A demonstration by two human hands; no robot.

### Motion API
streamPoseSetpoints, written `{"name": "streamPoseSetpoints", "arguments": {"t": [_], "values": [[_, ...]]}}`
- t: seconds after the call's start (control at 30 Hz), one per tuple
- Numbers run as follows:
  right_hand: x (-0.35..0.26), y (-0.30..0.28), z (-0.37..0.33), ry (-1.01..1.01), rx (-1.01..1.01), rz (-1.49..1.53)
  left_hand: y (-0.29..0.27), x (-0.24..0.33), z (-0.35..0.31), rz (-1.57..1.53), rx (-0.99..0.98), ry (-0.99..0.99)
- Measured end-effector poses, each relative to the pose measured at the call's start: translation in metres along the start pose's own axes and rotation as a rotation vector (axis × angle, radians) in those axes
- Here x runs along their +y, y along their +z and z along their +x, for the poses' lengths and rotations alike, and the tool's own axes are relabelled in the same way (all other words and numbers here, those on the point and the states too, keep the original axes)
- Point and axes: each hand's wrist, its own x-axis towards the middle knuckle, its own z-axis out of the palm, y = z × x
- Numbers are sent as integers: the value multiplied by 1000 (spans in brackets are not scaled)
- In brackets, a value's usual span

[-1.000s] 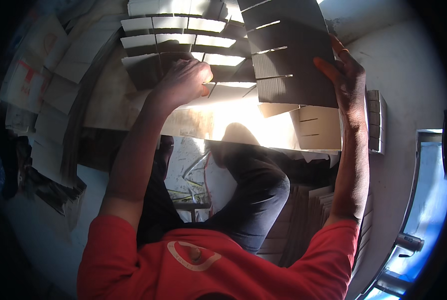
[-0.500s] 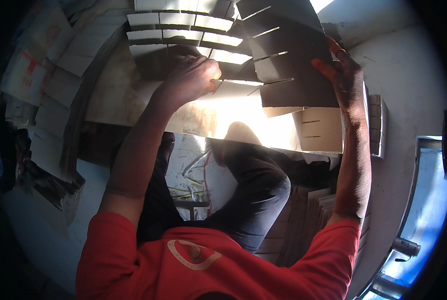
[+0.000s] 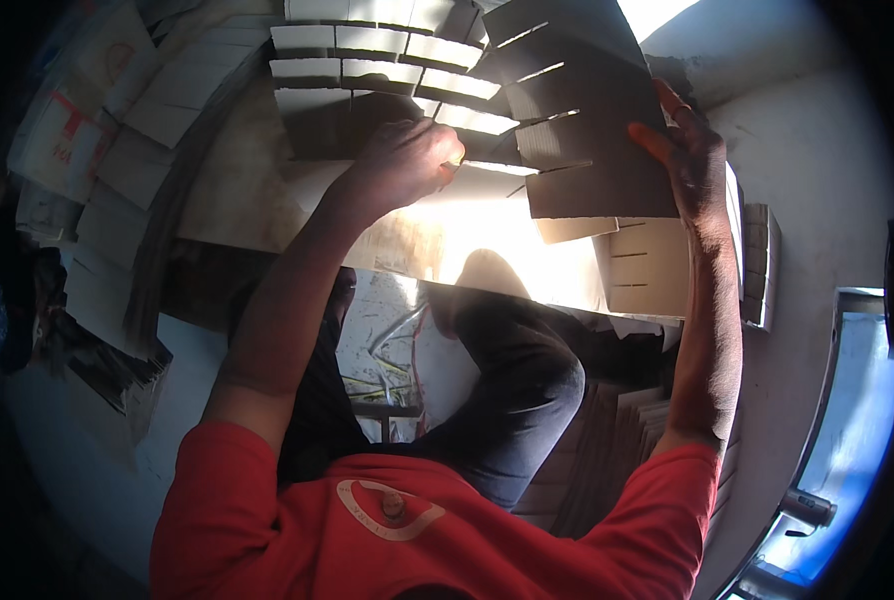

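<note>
My left hand is closed at the near end of several parallel cardboard strips. Its thumb and fingers pinch the edge of the nearest strip, though the grip is partly hidden. To the right, a wide brown cardboard sheet stands tilted, with a row of slots along its left side meeting the strips. My right hand grips the sheet's right edge, thumb on the face towards me and the other fingers at its far edge. Strong sunlight washes out the surface below the strips.
A wooden work board lies under the cardboard, above my knees. Stacked cardboard pieces line the left side. Another slotted piece rests beneath the sheet, and a bundle stands by the right wall. More upright sheets lie beside my leg.
My left hand has shifted a little right, towards the slotted sheet. The whole view has moved slightly too. The right hand keeps its hold on the sheet's edge.
</note>
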Motion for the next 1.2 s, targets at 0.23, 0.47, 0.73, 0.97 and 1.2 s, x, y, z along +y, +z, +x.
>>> {"name": "streamPoseSetpoints", "arguments": {"t": [0.23, 0.47, 0.73, 0.97, 1.2], "values": [[-7, -3, 4, 93, -33, 9, 7, -7, 1, -49, 122, 57], [-8, -2, 8, 90, -91, 147, 6, -7, -1, -31, 62, 52], [-16, 5, 7, 50, -43, -9, 5, -2, 0, -21, 25, 63], [-15, 9, 6, 100, -120, -252, 4, -3, 1, -18, 98, 92], [-4, 28, 11, 133, -330, -53, 6, -2, 2, -32, 67, 106]]}}
